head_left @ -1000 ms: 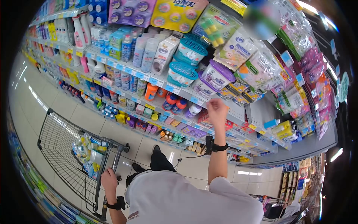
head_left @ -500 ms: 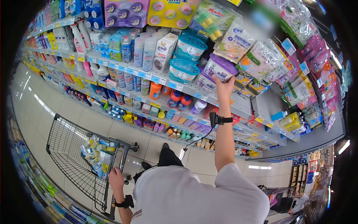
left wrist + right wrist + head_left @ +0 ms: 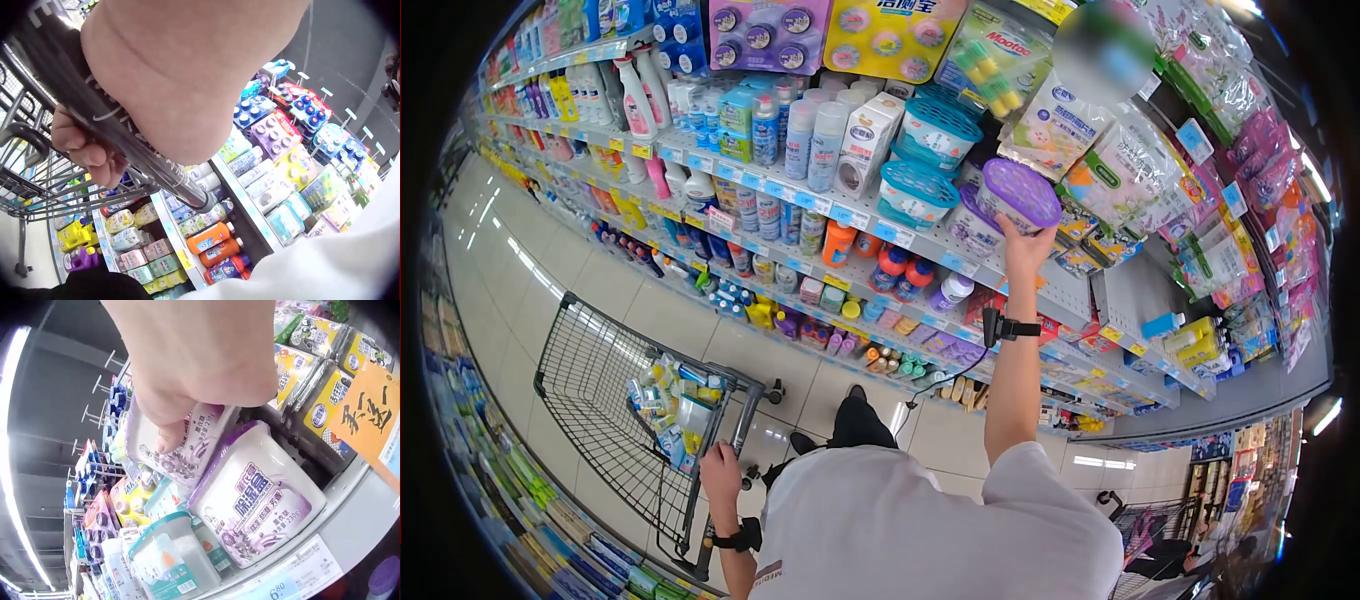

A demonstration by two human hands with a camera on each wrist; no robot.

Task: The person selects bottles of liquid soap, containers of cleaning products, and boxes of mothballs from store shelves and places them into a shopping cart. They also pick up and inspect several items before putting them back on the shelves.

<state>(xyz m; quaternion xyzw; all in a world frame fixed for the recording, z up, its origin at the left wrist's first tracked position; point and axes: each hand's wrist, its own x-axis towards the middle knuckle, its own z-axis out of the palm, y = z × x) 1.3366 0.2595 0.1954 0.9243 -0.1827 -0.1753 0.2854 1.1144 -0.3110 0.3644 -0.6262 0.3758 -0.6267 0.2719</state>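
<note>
My right hand (image 3: 1028, 248) grips the upper of two stacked dehumidifier boxes (image 3: 1022, 192), a white tub with a purple lid, at shelf height. In the right wrist view the thumb lies across its printed front, and the box sits tilted over the lower purple-lidded box (image 3: 259, 497). The rest of the fingers are hidden behind the hand. Down at the left, my left hand (image 3: 720, 475) holds the shopping cart's handle (image 3: 175, 182), its fingers curled round the bar in the left wrist view.
Teal-lidded boxes (image 3: 918, 190) stand left of the purple ones, beside a white carton (image 3: 870, 145) and spray cans (image 3: 828, 145). Hanging packs (image 3: 1065, 120) crowd above. The wire cart (image 3: 590, 385) holds several packaged goods (image 3: 675, 400). An orange sign (image 3: 369, 419) stands at the shelf edge.
My right hand has risen from in front of the shelf to the upper purple-lidded box and taken hold of it; its lid now tips toward me. The left hand stays on the cart handle.
</note>
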